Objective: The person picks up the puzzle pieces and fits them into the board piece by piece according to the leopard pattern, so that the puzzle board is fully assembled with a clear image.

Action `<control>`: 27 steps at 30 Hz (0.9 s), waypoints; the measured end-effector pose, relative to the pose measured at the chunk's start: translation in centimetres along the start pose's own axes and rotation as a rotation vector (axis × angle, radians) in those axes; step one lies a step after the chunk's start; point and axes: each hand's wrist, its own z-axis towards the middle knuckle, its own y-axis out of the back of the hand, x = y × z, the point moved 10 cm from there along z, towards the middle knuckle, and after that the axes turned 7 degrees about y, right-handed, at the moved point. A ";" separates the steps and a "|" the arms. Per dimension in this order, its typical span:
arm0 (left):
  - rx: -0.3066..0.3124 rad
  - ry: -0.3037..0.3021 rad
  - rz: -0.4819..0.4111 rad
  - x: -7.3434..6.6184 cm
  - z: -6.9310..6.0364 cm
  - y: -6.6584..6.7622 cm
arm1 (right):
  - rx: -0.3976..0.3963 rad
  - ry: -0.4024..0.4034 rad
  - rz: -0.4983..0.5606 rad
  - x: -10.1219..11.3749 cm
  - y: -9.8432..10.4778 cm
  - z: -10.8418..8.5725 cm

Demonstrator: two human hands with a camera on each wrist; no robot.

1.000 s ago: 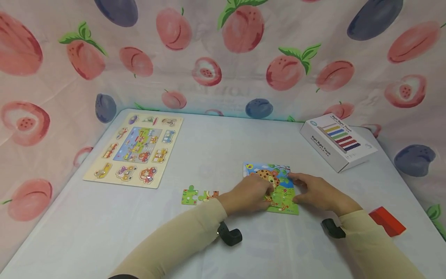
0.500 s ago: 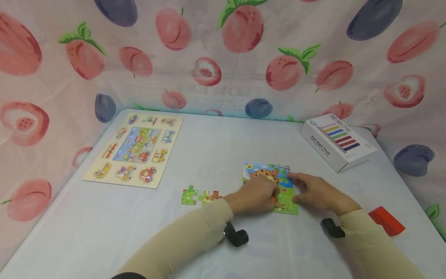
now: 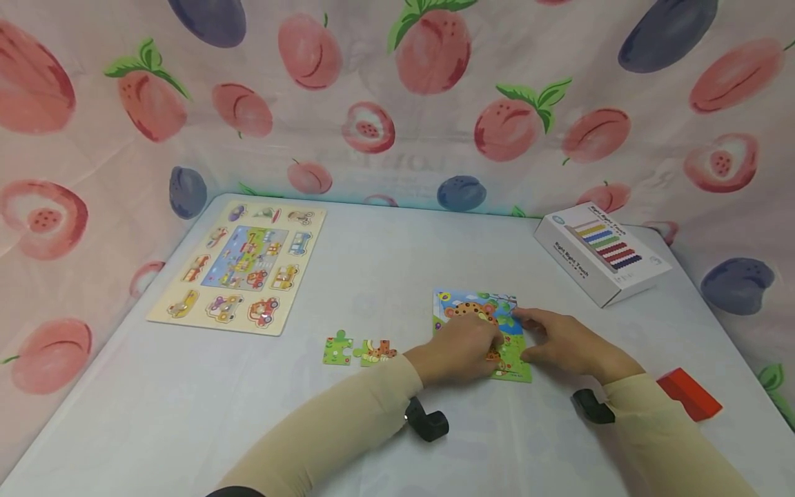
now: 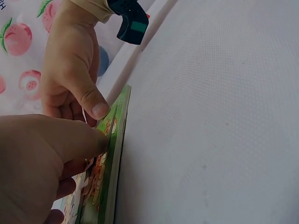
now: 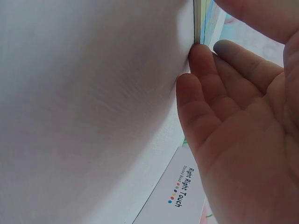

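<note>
A leopard jigsaw puzzle lies on the white-covered table. My left hand reaches over its lower part. In the left wrist view, the left hand has its thumb on the picture and its other fingers bent beneath; whether they pinch a piece is hidden. At the puzzle's right side, my right hand rests with thumb and fingers spread apart. The right wrist view has the right hand's fingertips against the board's edge. Two loose jigsaw pieces, one green and one orange-patterned, lie left of the puzzle.
A wooden peg board with vehicle shapes lies at the far left. The white Right Right Touch box stands at the back right. A red block sits beside the right sleeve. Fruit-patterned cloth hangs behind.
My left hand has shifted a little to the right across the lower part of the puzzle, showing more of the orange-patterned loose piece. The right hand has kept its place.
</note>
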 end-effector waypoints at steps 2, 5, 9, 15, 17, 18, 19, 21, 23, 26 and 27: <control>0.005 0.006 -0.004 0.0 0.0 0.0 | 0.000 0.002 0.000 0.0 0.0 0.0; 0.018 0.018 0.000 0.0 0.0 -0.1 | 0.002 0.001 -0.002 0.1 0.0 0.0; 0.025 0.023 0.007 -0.1 0.1 -0.2 | 0.004 0.000 -0.004 0.0 0.0 0.0; 0.030 0.027 0.009 0.0 0.2 -0.4 | 0.009 0.008 -0.017 0.2 0.1 -0.2; 0.030 0.026 0.012 -0.1 0.2 -0.4 | 0.007 0.015 -0.022 0.3 0.1 -0.2; 0.030 0.025 0.014 -0.2 0.2 -0.3 | 0.004 0.018 -0.024 0.3 0.2 -0.2; 0.030 0.024 0.016 -0.2 0.2 -0.3 | 0.002 0.022 -0.022 0.4 0.2 -0.2; 0.029 0.022 0.015 -0.3 0.2 -0.3 | -0.003 0.029 -0.018 0.5 0.2 -0.2; 0.027 0.022 0.009 -0.3 0.2 -0.3 | -0.009 0.034 -0.011 0.6 0.2 -0.2; 0.027 0.028 -0.010 -0.1 0.2 -0.4 | -0.015 0.033 -0.007 0.5 0.1 -0.1; 0.026 0.030 -0.015 -0.1 0.2 -0.5 | -0.017 0.036 -0.006 0.5 0.1 -0.1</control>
